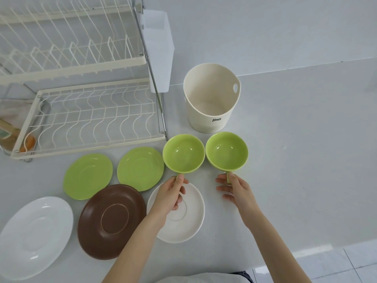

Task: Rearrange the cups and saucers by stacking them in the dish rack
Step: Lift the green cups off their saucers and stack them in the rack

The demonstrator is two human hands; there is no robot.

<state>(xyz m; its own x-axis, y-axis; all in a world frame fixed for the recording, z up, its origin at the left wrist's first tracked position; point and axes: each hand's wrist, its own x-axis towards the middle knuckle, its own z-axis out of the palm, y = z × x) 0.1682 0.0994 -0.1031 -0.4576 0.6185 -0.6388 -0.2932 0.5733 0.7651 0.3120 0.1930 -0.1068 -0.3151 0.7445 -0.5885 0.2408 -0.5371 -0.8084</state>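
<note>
Cups, green, two, upright on bench (295, 139), handles pointing toward wearer: left cup (183, 153) handle pinched by left hand (170, 196); right cup (226, 151) handle pinched by right hand (236, 192).

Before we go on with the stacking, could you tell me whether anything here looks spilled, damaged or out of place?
Nothing looks spilled or broken. One oddity: the brown saucer lies upside down, its foot ring facing up, while the green and white saucers sit right way up. The dish rack holds no crockery.
</note>
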